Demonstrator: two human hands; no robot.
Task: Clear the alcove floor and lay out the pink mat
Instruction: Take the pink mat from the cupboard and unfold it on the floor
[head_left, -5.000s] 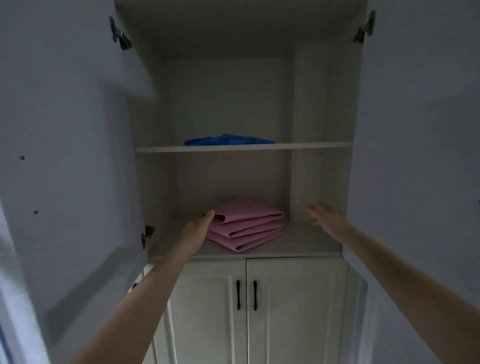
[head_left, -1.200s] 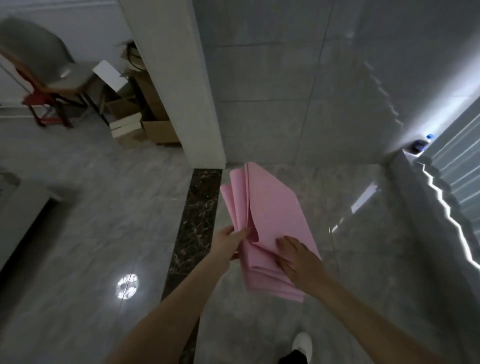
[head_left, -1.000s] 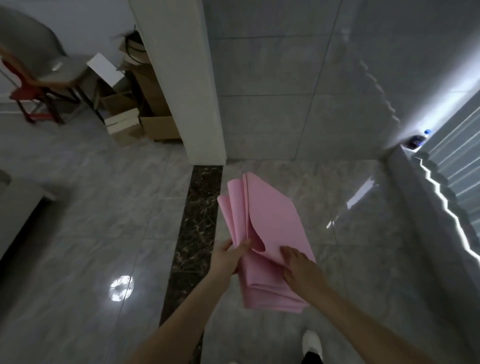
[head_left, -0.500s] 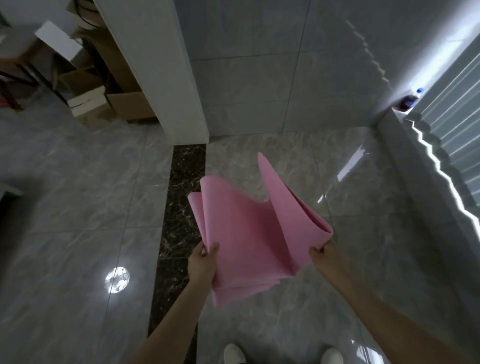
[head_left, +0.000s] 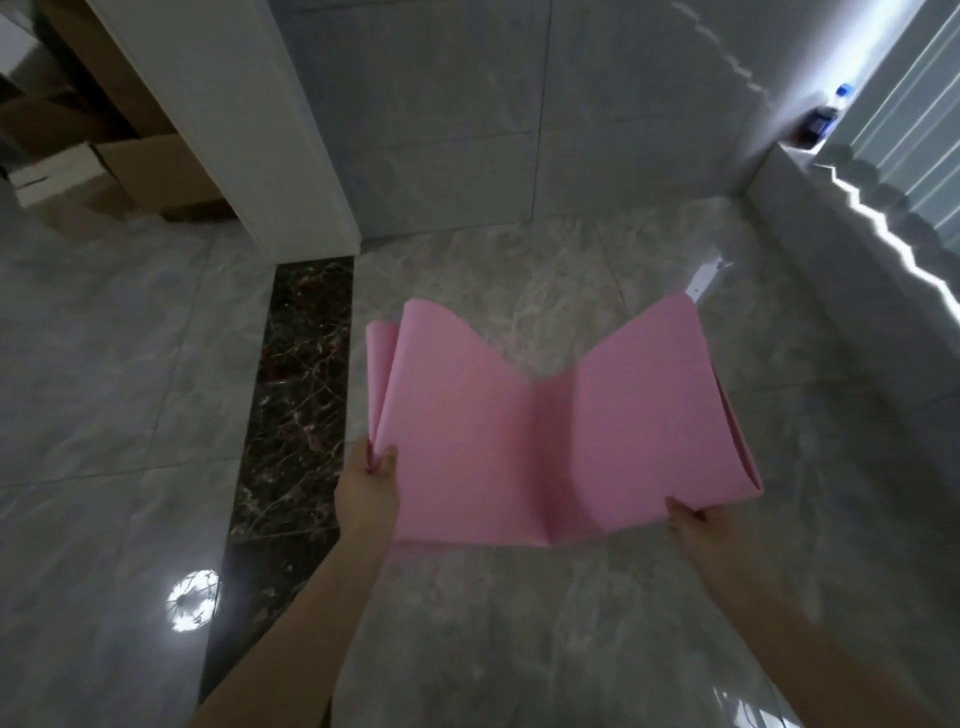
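One pink mat (head_left: 545, 436), half-opened like a book, is held in the air over the alcove floor (head_left: 519, 270), not touching it. The left hand (head_left: 366, 493) pinches the near-left corner, thumb on top and fingers curled under the stacked layers; the right hand (head_left: 701, 527) grips the near-right edge, thumb on top, its fingers hidden beneath the sheet, so how they lie cannot be told. The centre crease points toward the person and both wings rise away; extra folded layers show at the left edge and along the right edge, so it looks like more unfolding is left. Step in hand, judged: opening the mat before laying it down. To do it well, spread the hands apart evenly, let the remaining folds fall open, keep the far edge square to the back wall (head_left: 441, 104), then lower the far edge first and draw the near edge back so no crease gets trapped; a glossy tile may let the mat slide, so press it flat after. The floor patch under the mat shows no objects, so clearing seems done. Counts: one mat, two hands, one white pillar (head_left: 234, 119), one dark marble strip (head_left: 301, 389) left of the alcove, one bottle (head_left: 821, 122) on the right ledge, several cardboard boxes (head_left: 140, 176) behind the pillar, exact number unclear.
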